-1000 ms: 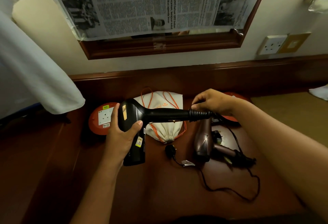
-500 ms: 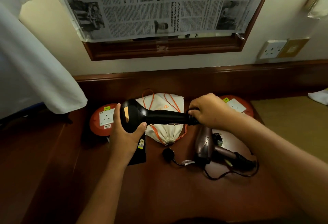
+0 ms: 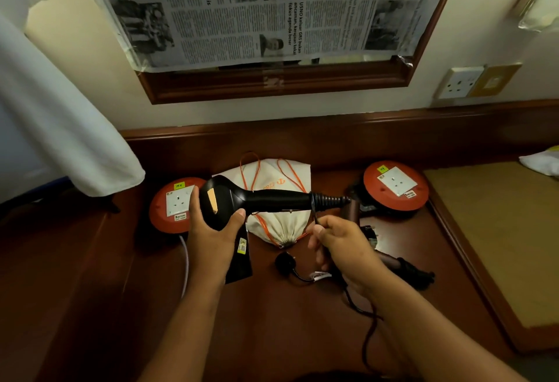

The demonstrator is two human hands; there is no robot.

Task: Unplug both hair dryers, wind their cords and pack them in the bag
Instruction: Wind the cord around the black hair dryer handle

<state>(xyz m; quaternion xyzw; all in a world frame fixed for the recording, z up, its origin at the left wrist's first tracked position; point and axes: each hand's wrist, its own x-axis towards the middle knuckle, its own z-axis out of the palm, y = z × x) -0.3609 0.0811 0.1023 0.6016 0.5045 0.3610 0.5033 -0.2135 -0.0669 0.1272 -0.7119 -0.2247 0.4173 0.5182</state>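
Note:
My left hand [image 3: 213,236] grips the head of a black hair dryer [image 3: 263,200], held level above the dark wooden desk [image 3: 272,321]. My right hand [image 3: 341,248] pinches its black cord [image 3: 366,315] just below the ribbed end of the handle. The cord's plug [image 3: 284,262] lies loose on the desk. A bronze hair dryer [image 3: 390,260] lies behind my right hand, partly hidden. A cream drawstring bag [image 3: 278,227] with orange strings lies at the back, drawn closed at its near end.
Two orange cable reels with sockets stand left [image 3: 172,209] and right [image 3: 396,185] of the bag. A wall socket [image 3: 461,82] sits at upper right. A newspaper-covered mirror [image 3: 272,9] hangs above. White cloth [image 3: 60,124] hangs at the left.
My right hand has slid off the end of the dryer handle and dropped lower, now pinching the cord. The right cable reel, covered before, has come into full view.

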